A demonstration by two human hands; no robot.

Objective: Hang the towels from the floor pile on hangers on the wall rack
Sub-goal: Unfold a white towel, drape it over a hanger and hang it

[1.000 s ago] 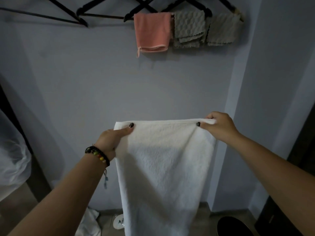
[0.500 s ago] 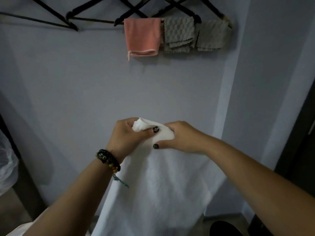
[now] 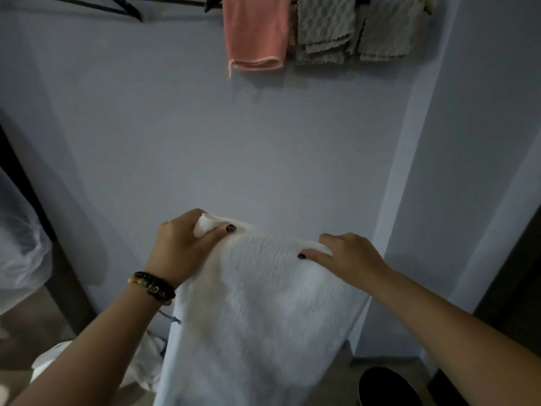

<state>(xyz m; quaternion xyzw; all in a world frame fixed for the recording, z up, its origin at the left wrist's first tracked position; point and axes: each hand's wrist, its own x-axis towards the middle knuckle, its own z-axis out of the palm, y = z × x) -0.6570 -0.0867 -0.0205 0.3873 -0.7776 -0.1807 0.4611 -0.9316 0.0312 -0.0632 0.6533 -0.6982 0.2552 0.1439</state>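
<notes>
Towel, white [image 3: 263, 312], one: thick looped pile, hanging in a long drop from its top edge, lower end out of view below the frame. Judged soft and limp, no stiffness of its own, moderately heavy for its size; not slippery, not fragile. Best taken along the top hem, at or near the corners, so the weight hangs evenly.

Left hand [image 3: 181, 247]: fingers curled round a bunched fold at the top-left corner, thumb pressed on the near face. Beaded bracelet [image 3: 152, 285] at the wrist.

Right hand [image 3: 348, 256]: pinches the top edge, thumb on the near face, fingers behind the cloth. Towel's top edge spans between the two grips, sagging slightly.

Floor pile [image 3: 96, 364]: pale cloth below and left of the left hand; count cannot be told.

Wall rack [image 3: 164, 0]: well above both hands. Holds dark hangers [image 3: 128, 11], one to the left looking bare; pink towel [image 3: 254, 33] and grey towels [image 3: 325, 27] already hung, touching one another.

Containers: translucent bag [image 3: 20, 235] far left, contents unclear; round dark object [image 3: 389, 388] below the right forearm, nature unclear.
</notes>
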